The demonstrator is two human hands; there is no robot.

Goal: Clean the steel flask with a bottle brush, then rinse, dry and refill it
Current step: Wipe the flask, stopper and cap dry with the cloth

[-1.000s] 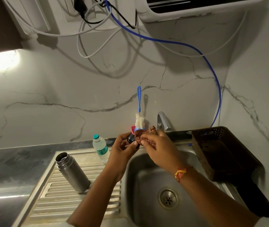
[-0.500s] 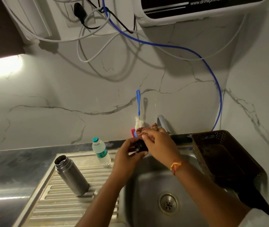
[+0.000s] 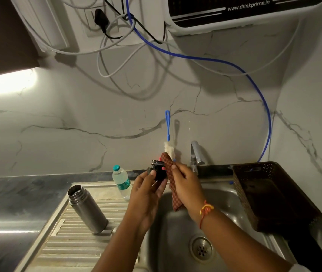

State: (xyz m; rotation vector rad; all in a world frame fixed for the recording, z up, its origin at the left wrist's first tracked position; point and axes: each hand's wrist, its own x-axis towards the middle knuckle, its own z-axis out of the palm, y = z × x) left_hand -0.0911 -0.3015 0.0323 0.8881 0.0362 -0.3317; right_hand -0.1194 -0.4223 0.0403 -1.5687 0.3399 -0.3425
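1. Drying is the step now, I think. The left hand curls round the black lid, and the right hand pinches a red checked cloth against it.
2. To do it well, turn the lid slowly and push the cloth into its grooves. Stay over the sink so drips fall in.
3. The flask stands open on the ribbed surface, left of the sink. I cannot see inside it.
4. The small bottle near it holds water.
5. The brown basket is too dark to see into.
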